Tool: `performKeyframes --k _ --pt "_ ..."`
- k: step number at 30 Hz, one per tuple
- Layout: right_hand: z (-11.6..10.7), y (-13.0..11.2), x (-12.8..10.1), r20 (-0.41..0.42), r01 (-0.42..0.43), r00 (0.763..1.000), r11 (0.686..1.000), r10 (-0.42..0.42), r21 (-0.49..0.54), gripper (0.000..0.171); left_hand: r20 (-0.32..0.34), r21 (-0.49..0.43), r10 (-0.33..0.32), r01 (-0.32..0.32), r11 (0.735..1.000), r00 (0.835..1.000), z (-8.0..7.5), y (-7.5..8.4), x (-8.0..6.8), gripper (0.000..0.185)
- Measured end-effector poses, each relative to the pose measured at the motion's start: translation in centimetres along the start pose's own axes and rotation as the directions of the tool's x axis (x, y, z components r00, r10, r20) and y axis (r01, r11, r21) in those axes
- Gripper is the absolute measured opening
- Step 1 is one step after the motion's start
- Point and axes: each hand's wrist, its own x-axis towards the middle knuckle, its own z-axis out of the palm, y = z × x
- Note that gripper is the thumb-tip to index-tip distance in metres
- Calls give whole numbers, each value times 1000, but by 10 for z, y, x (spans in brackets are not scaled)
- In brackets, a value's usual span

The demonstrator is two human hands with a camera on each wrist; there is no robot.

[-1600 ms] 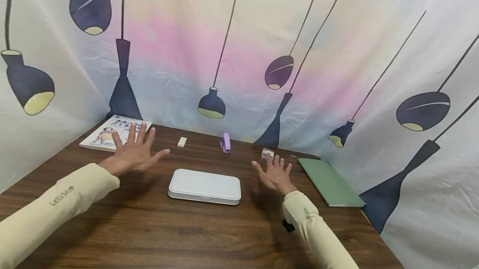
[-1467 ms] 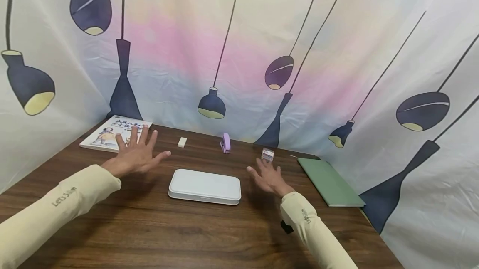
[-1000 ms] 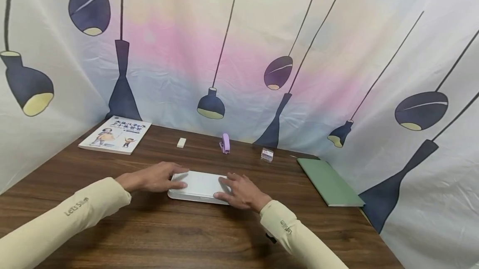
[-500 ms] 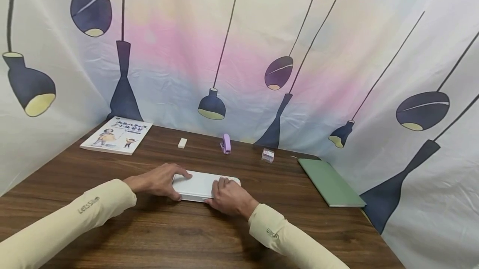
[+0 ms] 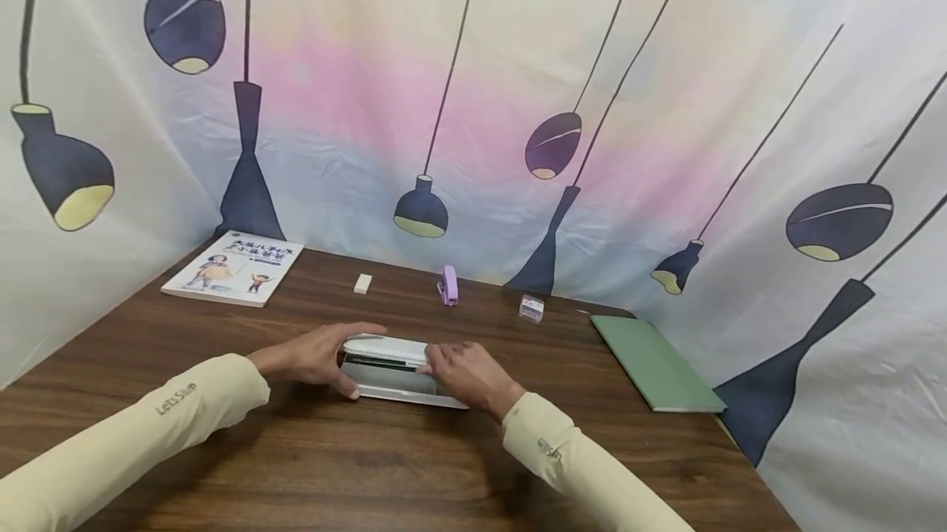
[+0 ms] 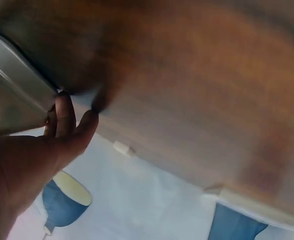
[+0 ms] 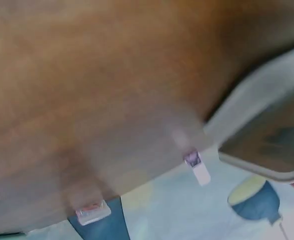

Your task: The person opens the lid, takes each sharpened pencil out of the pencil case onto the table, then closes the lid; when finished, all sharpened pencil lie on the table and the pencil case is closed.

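Note:
A white pencil case [image 5: 410, 395] lies on the table with its lid [image 5: 392, 348] partly raised from the front. My left hand [image 5: 318, 356] grips the left end of the case, thumb at the front and fingers over the back. At the right side, my right hand [image 5: 472, 376] holds the lid's front edge with curled fingers. Dark, narrow shapes show in the gap under the lid; what they are I cannot tell. In the left wrist view, fingers [image 6: 64, 117] touch the case's end. The right wrist view shows the case's raised lid [image 7: 266, 155], with that hand almost out of frame.
Along the back of the brown wooden table [image 5: 296, 450] stand a white eraser [image 5: 362, 284], a purple stapler [image 5: 448, 285] and a small clear box [image 5: 531, 308]. A picture book [image 5: 233, 267] lies back left, a green folder [image 5: 654, 363] at right. A patterned curtain [image 5: 333, 145] hangs behind.
Both hands, spread above the table at first, have come down and inward onto the pencil case. Between half a second ago and now, the right hand has lifted its lid partly open.

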Motion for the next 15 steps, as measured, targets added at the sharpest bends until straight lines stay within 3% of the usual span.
performKeyframes --k 5,8,11,13,15 --pt "-12 22 -3 103 -197 978 963 180 186 34 -44 -72 -83 80 994 996 1 -2 -4 118" --pt "-14 34 -7 153 -326 944 902 292 284 25 -83 -81 -101 94 992 991 1 -3 -5 132" --pt "-9 41 -10 152 -449 892 791 426 416 14 -112 -107 -99 87 990 989 2 -4 -5 141" --pt "-2 43 -11 140 -528 831 686 538 500 13 -116 -103 -93 81 991 989 3 -4 -6 142" --pt "6 43 -11 130 -592 753 578 645 562 13 -104 -99 -98 88 991 990 4 -3 -6 142"
